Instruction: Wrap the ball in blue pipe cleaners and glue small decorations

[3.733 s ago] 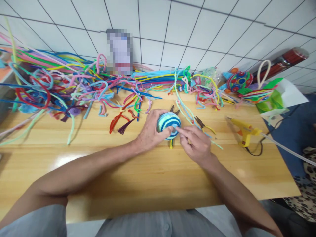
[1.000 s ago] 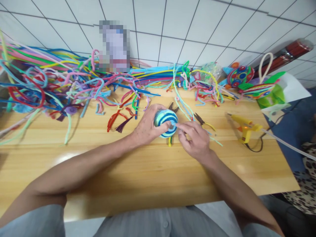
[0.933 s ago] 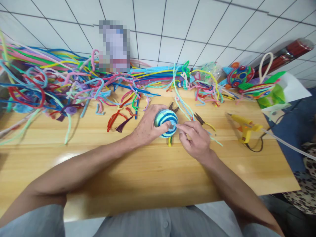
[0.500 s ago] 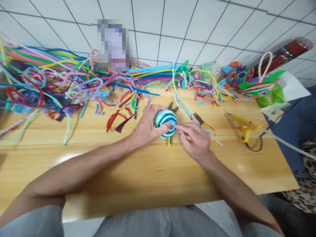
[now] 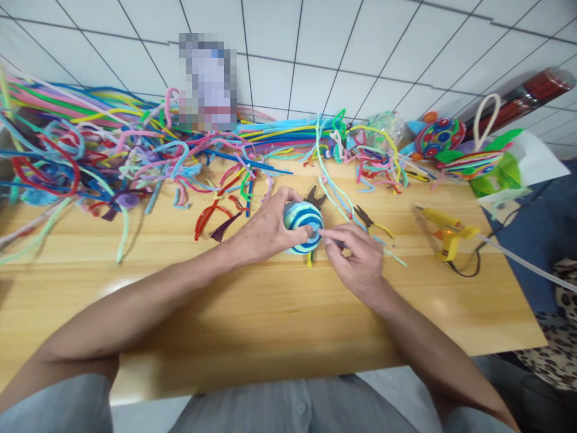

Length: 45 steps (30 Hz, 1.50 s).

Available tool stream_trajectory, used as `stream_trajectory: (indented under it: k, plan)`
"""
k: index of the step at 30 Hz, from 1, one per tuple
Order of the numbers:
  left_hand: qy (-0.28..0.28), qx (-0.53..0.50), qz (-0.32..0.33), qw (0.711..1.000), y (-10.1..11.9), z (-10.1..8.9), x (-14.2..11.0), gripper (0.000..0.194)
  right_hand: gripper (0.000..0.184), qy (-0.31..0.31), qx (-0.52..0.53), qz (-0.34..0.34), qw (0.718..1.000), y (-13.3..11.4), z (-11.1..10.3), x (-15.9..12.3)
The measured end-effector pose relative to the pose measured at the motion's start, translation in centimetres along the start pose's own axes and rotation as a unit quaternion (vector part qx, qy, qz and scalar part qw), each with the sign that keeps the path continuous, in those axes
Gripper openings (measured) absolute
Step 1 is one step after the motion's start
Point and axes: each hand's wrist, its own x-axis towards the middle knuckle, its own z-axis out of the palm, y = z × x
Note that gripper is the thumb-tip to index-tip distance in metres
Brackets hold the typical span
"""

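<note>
My left hand point(image 5: 269, 224) is wrapped around a ball point(image 5: 303, 211) coiled with blue and pale green pipe cleaner. Its thumb presses on the ball's right side, near the centre of the spiral. Against that same spot rests the index fingertip of my right hand point(image 5: 356, 255), whose other fingers are curled in. Whether the right fingers pinch a small end of pipe cleaner is too small to tell. Dark-jawed pliers point(image 5: 314, 196) lie partly hidden behind the ball, with a yellow-green handle point(image 5: 310, 259) showing below it.
A second pair of pliers point(image 5: 366, 218) lies just beyond my right hand. The yellow glue gun point(image 5: 448, 234) stands farther right, its cord trailing off the edge. Tangled pipe cleaners point(image 5: 171, 156) line the tiled wall. A purple tassel point(image 5: 224, 228) sits left of the ball.
The ball has turned very slightly in my left hand. Both hands stay in nearly the same place, with the right fingertip still at the spiral's centre.
</note>
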Motion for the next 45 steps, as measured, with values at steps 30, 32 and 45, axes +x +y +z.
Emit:
stream_trajectory:
  k: [30,32,45]
  plan:
    - [0.051,-0.109,0.023,0.992,-0.8,1.7,-0.7,0.045,0.03,0.004,-0.041,-0.039,0.998,1.2,-0.4,0.0]
    - [0.061,-0.104,0.027,0.992,-0.8,2.0,-0.9,0.045,0.03,-0.001,-0.041,-0.038,0.998,1.2,-0.3,-0.1]
    - [0.106,-0.084,0.056,0.989,-0.8,3.0,-1.8,0.041,0.031,-0.012,-0.044,-0.063,0.997,0.5,-0.2,-0.2]
